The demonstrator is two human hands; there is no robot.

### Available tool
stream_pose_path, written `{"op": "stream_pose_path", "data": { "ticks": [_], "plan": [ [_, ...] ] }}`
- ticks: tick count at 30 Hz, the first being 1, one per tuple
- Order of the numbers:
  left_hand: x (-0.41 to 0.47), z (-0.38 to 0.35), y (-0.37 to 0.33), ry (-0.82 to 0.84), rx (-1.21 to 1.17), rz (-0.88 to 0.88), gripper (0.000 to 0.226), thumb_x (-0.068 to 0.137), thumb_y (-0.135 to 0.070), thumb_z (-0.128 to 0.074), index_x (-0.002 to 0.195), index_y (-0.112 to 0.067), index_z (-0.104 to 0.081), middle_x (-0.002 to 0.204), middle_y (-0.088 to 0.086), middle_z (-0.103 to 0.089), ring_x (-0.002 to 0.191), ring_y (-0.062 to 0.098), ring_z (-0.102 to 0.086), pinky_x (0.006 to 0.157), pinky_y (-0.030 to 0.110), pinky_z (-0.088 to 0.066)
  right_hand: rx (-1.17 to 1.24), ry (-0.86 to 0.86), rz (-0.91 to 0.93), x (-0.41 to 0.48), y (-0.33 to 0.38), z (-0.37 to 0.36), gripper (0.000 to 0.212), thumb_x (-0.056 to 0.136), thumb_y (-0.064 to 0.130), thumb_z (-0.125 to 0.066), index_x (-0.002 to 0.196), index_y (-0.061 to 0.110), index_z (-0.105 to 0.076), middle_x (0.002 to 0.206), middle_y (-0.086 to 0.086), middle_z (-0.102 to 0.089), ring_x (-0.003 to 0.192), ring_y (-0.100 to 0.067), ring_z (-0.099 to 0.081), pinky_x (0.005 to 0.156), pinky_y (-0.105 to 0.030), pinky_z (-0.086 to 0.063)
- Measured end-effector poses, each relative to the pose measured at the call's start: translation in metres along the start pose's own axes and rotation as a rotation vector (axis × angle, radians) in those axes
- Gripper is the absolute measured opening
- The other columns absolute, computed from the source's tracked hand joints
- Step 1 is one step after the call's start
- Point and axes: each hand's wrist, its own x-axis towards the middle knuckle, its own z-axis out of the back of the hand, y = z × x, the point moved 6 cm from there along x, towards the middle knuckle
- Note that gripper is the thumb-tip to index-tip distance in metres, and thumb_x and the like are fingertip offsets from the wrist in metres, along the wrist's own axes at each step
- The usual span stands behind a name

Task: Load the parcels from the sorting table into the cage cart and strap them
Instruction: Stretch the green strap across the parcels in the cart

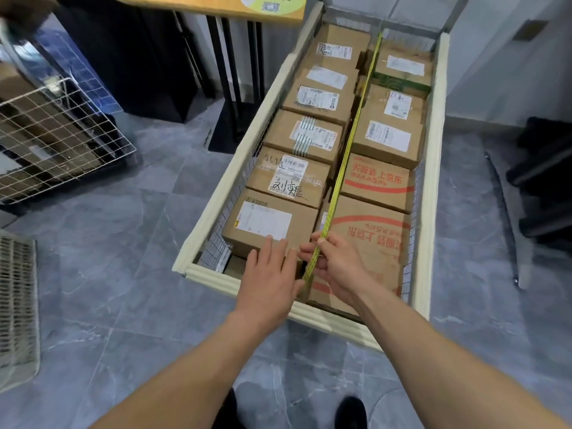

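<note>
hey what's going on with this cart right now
A person is strapping a loaded cage cart. It is packed with cardboard parcels in two rows, and a yellow strap runs lengthwise down the middle over them. The right hand pinches the strap at the near end. The left hand lies flat, fingers straight, on the nearest left parcel beside it. Whether the strap's near end is fastened cannot be seen.

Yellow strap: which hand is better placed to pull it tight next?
Probably the right hand: it pinches the yellow strap at the near rim of the cage cart. The left hand lies open over a parcel beside it, holding nothing.
</note>
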Motion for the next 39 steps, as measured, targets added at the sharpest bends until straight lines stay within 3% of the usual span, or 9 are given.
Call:
{"op": "stream_pose_path", "data": {
  "ticks": [3,7,12,17,21,25,29,34,39],
  "plan": [
    [-0.002,-0.027,0.001,0.020,-0.068,-0.002,0.046,0.089,-0.046,-0.046,0.119,-0.013,-0.058,0.128,0.006,-0.055,0.121,0.033,-0.048,0.088,0.045,-0.045,-0.003,-0.029,-0.007,0.011,-0.025,0.004,0.019,0.106,0.016,-0.041,0.105,0.017,-0.060,0.101,-0.010,-0.074,0.088,-0.019,-0.074,0.063,-0.029,-0.054],
    [-0.004,-0.060,0.003,0.076,-0.160,0.004,0.052,0.090,-0.049,-0.030,0.105,-0.014,-0.065,0.099,0.002,-0.064,0.097,0.029,-0.059,0.077,0.042,-0.047,-0.016,-0.033,-0.003,0.029,-0.049,0.006,0.019,0.106,0.015,-0.040,0.102,0.018,-0.059,0.097,-0.010,-0.074,0.084,-0.022,-0.074,0.066,-0.034,-0.057],
    [0.007,-0.066,-0.002,0.205,-0.148,0.006,0.036,0.101,-0.046,-0.037,0.121,-0.025,-0.058,0.108,-0.002,-0.062,0.108,0.023,-0.052,0.084,0.039,-0.038,0.019,-0.081,-0.008,0.036,-0.071,0.003,0.021,0.106,0.011,-0.040,0.097,0.014,-0.059,0.092,-0.012,-0.071,0.071,-0.020,-0.067,0.053,-0.025,-0.053],
    [0.011,-0.068,-0.001,0.240,-0.135,0.080,0.032,0.100,-0.046,-0.041,0.101,-0.026,-0.066,0.098,-0.001,-0.064,0.099,0.025,-0.057,0.072,0.036,-0.036,-0.048,-0.139,0.058,0.039,-0.073,0.004,0.024,0.104,0.011,-0.044,0.094,0.018,-0.063,0.092,-0.008,-0.073,0.082,-0.019,-0.070,0.078,-0.034,-0.059],
    [0.014,-0.069,-0.001,0.238,-0.151,0.176,0.031,0.098,-0.044,-0.044,0.101,-0.030,-0.071,0.093,-0.004,-0.069,0.097,0.024,-0.059,0.072,0.035,-0.033,-0.160,-0.164,0.103,0.042,-0.080,0.007,0.027,0.099,0.008,-0.050,0.086,0.024,-0.068,0.087,0.001,-0.071,0.090,-0.019,-0.064,0.086,-0.039,-0.054],
    [0.017,-0.067,0.001,0.239,-0.204,0.244,0.025,0.094,-0.048,-0.051,0.103,-0.037,-0.071,0.093,-0.006,-0.071,0.096,0.021,-0.061,0.075,0.034,-0.036,-0.112,-0.164,0.088,0.044,-0.083,0.009,0.025,0.099,0.008,-0.053,0.087,0.023,-0.070,0.079,0.005,-0.061,0.079,-0.014,-0.055,0.069,-0.029,-0.046],
    [0.016,-0.062,0.001,0.259,-0.234,0.249,0.024,0.091,-0.052,-0.055,0.102,-0.040,-0.072,0.093,-0.006,-0.072,0.094,0.021,-0.063,0.074,0.032,-0.040,0.029,-0.145,0.047,0.041,-0.083,0.014,0.024,0.101,0.009,-0.049,0.094,0.020,-0.069,0.081,-0.002,-0.058,0.075,-0.014,-0.052,0.054,-0.026,-0.044],
    [0.018,-0.067,-0.001,0.283,-0.185,0.242,0.025,0.092,-0.045,-0.051,0.097,-0.034,-0.073,0.089,-0.004,-0.070,0.094,0.022,-0.062,0.072,0.033,-0.039,-0.055,-0.165,0.036,0.044,-0.088,0.012,0.025,0.098,0.005,-0.051,0.088,0.018,-0.070,0.074,-0.005,-0.060,0.063,-0.015,-0.050,0.054,-0.027,-0.039],
    [0.014,-0.075,-0.003,0.116,-0.068,0.201,0.038,0.096,-0.041,-0.041,0.123,-0.025,-0.062,0.125,-0.004,-0.058,0.118,0.022,-0.048,0.089,0.039,-0.039,-0.082,-0.198,-0.028,0.045,-0.091,0.013,0.024,0.097,0.001,-0.050,0.088,0.012,-0.070,0.069,-0.006,-0.061,0.055,-0.015,-0.050,0.046,-0.026,-0.037]
  ]
}}
